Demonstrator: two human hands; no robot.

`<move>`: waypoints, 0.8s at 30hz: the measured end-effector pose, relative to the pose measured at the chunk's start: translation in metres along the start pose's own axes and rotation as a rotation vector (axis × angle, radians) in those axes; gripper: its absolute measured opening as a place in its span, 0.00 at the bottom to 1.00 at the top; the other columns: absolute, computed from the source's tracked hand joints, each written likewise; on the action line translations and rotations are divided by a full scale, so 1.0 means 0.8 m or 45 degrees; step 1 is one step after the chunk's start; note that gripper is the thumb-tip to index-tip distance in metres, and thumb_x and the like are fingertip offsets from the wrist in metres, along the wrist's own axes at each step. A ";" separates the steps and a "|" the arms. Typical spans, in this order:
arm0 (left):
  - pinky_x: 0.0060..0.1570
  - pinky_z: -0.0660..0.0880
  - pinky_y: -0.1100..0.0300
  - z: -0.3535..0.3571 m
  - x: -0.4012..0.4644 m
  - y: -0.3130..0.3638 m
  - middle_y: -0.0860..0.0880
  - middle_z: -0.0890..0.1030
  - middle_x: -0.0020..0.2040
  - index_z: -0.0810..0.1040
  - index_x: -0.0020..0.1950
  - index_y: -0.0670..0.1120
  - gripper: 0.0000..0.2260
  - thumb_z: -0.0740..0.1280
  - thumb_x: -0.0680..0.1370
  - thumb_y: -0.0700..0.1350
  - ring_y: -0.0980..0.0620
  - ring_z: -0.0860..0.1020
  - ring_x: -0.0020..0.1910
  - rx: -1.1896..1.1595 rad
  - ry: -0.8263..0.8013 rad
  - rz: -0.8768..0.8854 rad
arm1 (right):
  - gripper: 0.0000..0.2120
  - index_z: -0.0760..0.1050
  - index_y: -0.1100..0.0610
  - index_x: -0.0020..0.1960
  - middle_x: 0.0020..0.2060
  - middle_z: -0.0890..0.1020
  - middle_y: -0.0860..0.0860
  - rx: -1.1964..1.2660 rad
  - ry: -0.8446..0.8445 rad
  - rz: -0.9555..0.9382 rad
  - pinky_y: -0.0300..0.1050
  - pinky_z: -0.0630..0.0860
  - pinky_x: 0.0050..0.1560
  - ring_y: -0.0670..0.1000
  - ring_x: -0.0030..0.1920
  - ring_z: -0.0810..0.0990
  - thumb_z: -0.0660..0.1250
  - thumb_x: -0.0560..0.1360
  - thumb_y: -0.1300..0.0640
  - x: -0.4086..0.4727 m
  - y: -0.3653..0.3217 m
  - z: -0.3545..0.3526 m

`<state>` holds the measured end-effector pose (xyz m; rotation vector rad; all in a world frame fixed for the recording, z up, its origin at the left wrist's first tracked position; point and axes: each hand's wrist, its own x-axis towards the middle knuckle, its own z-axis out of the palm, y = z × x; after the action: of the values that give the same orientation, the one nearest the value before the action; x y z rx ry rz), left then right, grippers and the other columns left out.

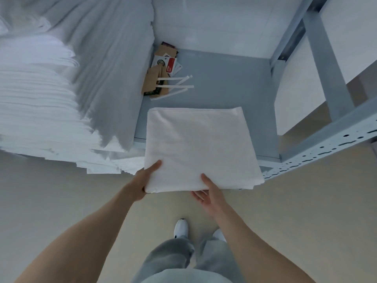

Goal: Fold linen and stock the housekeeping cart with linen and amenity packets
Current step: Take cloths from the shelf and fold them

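Grey metal shelf [224, 78] carries a folded white towel [200, 148] overhanging its near edge, left hand [140, 184] pinching the near-left corner, right hand [208, 193] clamped on the near edge, seemingly to keep the fold square beside stacked linen [40, 111].

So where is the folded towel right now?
Head view, centre: the folded towel lies half on the grey shelf, right of the linen stack, its near edge gripped by both hands.
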<state>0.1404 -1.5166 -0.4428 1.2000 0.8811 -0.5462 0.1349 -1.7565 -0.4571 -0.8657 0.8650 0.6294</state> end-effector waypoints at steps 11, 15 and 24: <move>0.48 0.81 0.50 -0.001 -0.010 0.023 0.45 0.84 0.59 0.80 0.64 0.48 0.29 0.78 0.67 0.58 0.43 0.83 0.57 -0.106 -0.185 0.020 | 0.24 0.78 0.52 0.64 0.57 0.84 0.53 0.552 -0.028 -0.235 0.62 0.80 0.55 0.57 0.60 0.81 0.76 0.71 0.48 0.009 -0.050 -0.068; 0.45 0.81 0.51 -0.002 -0.018 0.025 0.43 0.83 0.60 0.79 0.64 0.46 0.26 0.75 0.70 0.54 0.42 0.83 0.56 -0.183 -0.264 0.035 | 0.24 0.72 0.52 0.72 0.64 0.80 0.54 0.647 -0.230 -0.348 0.60 0.76 0.63 0.57 0.65 0.79 0.70 0.76 0.56 0.007 -0.064 -0.062; 0.50 0.80 0.48 -0.008 -0.037 0.044 0.42 0.81 0.63 0.77 0.67 0.45 0.26 0.75 0.70 0.51 0.40 0.81 0.59 -0.237 -0.377 0.122 | 0.16 0.80 0.53 0.63 0.64 0.81 0.55 0.683 -0.356 -0.448 0.61 0.76 0.61 0.58 0.61 0.81 0.67 0.76 0.59 -0.024 -0.078 -0.041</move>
<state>0.1489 -1.5025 -0.3990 0.9570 0.6048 -0.5355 0.1605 -1.8188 -0.4281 -0.4118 0.5657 0.1831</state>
